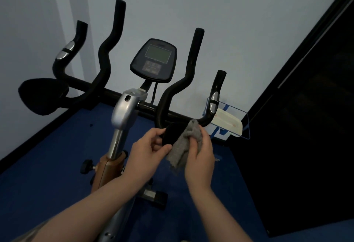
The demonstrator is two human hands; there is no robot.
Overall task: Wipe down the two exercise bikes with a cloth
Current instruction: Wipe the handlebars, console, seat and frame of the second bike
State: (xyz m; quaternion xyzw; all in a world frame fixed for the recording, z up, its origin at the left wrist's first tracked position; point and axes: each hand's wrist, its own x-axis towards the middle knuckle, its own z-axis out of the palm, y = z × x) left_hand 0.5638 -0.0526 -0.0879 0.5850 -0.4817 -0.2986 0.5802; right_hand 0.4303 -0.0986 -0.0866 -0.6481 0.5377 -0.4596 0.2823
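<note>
The right hand [199, 151] grips the grey cloth [184, 142] in curled fingers and presses it on the black elbow pad [173, 133] of the exercise bike [124, 111], while the left hand [148, 149] pinches the near edge of the same pad. The pad lies between the two hands, just beyond the fingers. From there the handlebar [183, 77] rises up and away, so I judge the next wipe goes along it, and the right hand is nearer.
</note>
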